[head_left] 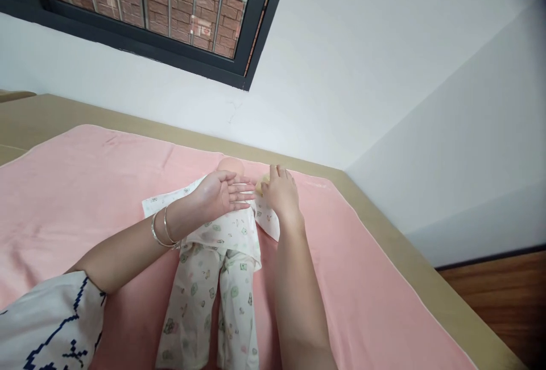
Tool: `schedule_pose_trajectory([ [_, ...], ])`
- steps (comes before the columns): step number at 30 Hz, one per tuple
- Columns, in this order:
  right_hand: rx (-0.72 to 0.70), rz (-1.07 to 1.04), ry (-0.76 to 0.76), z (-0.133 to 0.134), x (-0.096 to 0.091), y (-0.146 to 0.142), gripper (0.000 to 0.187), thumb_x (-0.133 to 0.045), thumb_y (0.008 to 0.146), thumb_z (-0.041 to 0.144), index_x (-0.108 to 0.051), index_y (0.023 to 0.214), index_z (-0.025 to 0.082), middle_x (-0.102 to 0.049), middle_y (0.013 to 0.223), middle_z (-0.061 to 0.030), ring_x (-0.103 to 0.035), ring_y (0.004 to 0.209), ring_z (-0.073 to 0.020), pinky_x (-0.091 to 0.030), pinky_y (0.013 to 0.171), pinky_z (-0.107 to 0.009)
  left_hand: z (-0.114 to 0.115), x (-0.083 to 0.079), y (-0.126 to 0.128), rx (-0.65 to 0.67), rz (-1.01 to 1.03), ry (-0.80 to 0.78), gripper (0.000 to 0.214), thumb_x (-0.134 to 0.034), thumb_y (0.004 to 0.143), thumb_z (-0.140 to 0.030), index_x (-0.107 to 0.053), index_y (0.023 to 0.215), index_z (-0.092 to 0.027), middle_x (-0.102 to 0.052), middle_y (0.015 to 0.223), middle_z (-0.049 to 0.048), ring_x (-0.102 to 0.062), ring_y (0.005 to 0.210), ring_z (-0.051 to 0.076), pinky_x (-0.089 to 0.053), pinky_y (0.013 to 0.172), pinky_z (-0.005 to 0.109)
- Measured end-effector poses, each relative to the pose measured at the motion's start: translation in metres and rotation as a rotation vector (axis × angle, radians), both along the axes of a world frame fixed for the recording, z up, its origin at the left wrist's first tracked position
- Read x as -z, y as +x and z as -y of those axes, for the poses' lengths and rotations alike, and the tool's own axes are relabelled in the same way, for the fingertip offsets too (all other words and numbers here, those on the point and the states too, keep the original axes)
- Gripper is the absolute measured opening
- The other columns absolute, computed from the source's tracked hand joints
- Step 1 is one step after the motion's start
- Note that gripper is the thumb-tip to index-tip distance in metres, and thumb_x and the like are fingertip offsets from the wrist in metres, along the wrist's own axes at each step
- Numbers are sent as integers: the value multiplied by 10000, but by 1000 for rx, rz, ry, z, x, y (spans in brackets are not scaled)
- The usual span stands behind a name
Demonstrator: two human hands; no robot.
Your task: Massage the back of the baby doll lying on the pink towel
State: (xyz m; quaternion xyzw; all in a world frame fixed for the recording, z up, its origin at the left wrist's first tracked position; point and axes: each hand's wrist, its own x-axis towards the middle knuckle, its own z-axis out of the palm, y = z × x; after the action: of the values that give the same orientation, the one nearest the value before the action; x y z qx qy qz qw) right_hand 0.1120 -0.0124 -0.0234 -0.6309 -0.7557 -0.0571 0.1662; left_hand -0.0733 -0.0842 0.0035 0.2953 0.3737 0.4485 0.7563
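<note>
My left hand is open, palm up with fingers stretched out, over the chest of a white patterned top. Beside its fingertips, my right hand curls around a small yellowish thing, perhaps a sponge; most of it is hidden. Both hands are above the upper part of what looks like a doll lying flat. Its rounded skin-coloured head shows just past my left hand. Matching patterned trousers stretch toward me, and one sleeve spreads out below my right hand.
A pink blanket lies under the clothes on a tan surface. At the back stands a white wall with a dark-framed barred window. Brown wood shows at the lower right.
</note>
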Motion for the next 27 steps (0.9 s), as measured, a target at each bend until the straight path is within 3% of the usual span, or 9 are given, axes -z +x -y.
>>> schedule_pose_trajectory([
  [7, -14, -62, -42, 0, 2, 2, 578, -381, 953, 221, -383, 1509, 62, -378, 1588, -212, -340, 1467, -369, -429, 1122, -538, 17, -17, -14, -38, 44, 66, 310, -417, 948, -318, -687, 1007, -177, -723, 1262, 149, -699, 1178, 323, -555, 1056, 536],
  [15, 54, 9, -95, 8, -5, -5, 586, -348, 989, 245, -329, 1558, 106, -334, 1622, -178, -289, 1509, -315, -423, 1142, -492, 28, -31, -23, -169, 161, 39, 302, -465, 931, -253, -592, 1177, -135, -681, 1295, 183, -734, 1076, 278, -600, 926, 416],
  [19, 57, 73, -117, 9, -2, -8, 457, -373, 1005, 283, -560, 1399, 147, -268, 1637, -210, -237, 1535, -344, -448, 1101, -519, 31, -32, -24, -155, 198, 29, 284, -476, 938, -256, -609, 1156, -132, -685, 1271, 187, -727, 1070, 287, -583, 937, 425],
  [22, 47, 78, -142, 9, 0, -11, 433, -439, 1004, 312, -605, 1346, 106, -163, 1662, -262, -136, 1562, -402, -381, 1147, -566, 32, -31, -24, -198, 187, 9, 258, -466, 939, -245, -632, 1102, -132, -678, 1283, 182, -698, 1148, 289, -520, 1063, 450],
  [25, 24, -43, -130, 19, -6, -17, 527, -447, 1008, 328, -489, 1469, 77, -188, 1652, -288, -100, 1561, -441, -236, 1209, -641, 33, -29, -23, -244, 168, -17, 267, -481, 942, -262, -641, 1117, -138, -650, 1340, 169, -622, 1284, 296, -413, 1187, 467],
  [27, -46, -169, -64, 33, -14, -27, 527, -392, 1027, 350, -491, 1471, 84, -240, 1648, -261, -123, 1566, -412, -160, 1229, -665, 35, -30, -22, -249, 166, -32, 300, -502, 944, -286, -627, 1169, -133, -631, 1374, 169, -574, 1348, 301, -374, 1221, 466],
])
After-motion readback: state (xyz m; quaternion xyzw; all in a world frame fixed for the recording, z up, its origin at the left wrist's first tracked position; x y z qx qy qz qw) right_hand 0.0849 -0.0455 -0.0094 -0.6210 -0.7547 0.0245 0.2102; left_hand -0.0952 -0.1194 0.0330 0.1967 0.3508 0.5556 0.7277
